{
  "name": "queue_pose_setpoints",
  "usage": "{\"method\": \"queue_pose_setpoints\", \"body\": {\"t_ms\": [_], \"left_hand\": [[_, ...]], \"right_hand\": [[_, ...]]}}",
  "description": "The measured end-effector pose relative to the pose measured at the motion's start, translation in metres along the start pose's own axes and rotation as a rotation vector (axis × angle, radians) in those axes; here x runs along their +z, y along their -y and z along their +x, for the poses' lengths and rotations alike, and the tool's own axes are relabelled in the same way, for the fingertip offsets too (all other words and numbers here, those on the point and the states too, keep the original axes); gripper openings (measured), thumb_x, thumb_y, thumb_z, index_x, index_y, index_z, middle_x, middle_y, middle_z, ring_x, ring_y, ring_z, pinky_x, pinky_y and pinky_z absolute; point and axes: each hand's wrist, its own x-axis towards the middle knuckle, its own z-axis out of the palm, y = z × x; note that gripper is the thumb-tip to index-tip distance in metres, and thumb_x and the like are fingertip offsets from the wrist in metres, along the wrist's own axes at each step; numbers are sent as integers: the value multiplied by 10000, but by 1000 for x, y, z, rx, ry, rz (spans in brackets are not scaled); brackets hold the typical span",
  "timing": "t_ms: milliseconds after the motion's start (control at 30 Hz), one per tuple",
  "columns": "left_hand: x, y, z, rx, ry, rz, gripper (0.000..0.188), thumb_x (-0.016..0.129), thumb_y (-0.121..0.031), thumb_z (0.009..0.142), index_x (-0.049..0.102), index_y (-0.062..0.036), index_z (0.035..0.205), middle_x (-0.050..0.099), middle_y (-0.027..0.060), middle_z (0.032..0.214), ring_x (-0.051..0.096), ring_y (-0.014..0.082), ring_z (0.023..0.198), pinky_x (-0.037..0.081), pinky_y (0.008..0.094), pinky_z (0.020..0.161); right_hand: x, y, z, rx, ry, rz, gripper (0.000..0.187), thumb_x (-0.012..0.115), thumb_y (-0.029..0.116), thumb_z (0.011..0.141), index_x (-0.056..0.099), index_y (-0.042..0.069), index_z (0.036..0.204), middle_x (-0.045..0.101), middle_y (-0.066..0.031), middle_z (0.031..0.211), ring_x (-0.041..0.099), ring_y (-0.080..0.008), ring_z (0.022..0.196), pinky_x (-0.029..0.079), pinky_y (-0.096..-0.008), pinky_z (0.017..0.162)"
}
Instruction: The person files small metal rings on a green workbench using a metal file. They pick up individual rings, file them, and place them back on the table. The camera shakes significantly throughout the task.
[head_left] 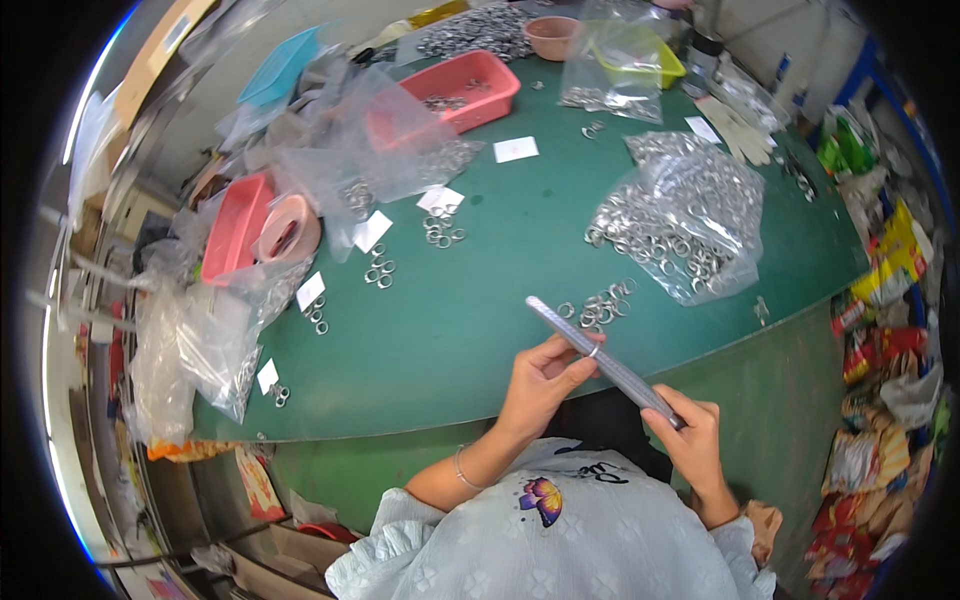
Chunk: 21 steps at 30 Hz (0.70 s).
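Note:
My right hand (690, 430) is wrapped round the dark handle of a long grey tapered ring mandrel (622, 374), which slants up and to the left over the table's near edge. One silver ring (594, 350) sits around the mandrel partway along. My left hand (553, 380) is closed with thumb and fingers at that ring; exactly how the fingertips touch it is hard to see. Just beyond the mandrel lies a loose pile of silver rings (606, 306) on the green table (450, 340).
A clear bag of rings (690, 215) lies right of centre. Small ring groups (380, 270) with white paper slips (372, 231) line the left. Pink trays (470, 90), a pink bowl (290, 228) and plastic bags (215, 335) stand around. Snack packets (885, 355) crowd the far right.

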Motion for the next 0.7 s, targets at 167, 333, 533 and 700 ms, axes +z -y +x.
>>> {"method": "queue_pose_setpoints", "body": {"t_ms": [167,333,533,700], "left_hand": [[-4,-11,-1,-43,106,-45,280,660,-34,804,612,53,1066,582,78,1027,555,151,926,451,294,855],[-5,-22,3,-24,171,28,341,749,-94,717,632,71,990,569,101,955,563,186,891,453,300,796],[-2,-20,1,75,159,31,354,782,-137,681,652,61,944,554,101,889,548,205,826,437,302,728],[-8,-21,2,175,270,42,314,751,-118,728,644,61,963,560,82,930,557,162,841,472,278,736]], "right_hand": [[-4,7,-2,-67,3,-31,216,709,74,759,634,-11,944,561,-108,633,497,-170,485,397,-272,468],[-8,9,-3,-111,9,-79,256,733,105,735,638,13,954,583,-120,638,541,-213,485,408,-296,451],[-8,13,-4,-182,-6,-130,278,745,130,719,634,33,955,572,-105,619,530,-216,473,402,-297,440],[-6,11,-6,-201,15,-109,305,756,115,694,637,12,956,569,-103,616,531,-204,472,397,-291,441]]}}
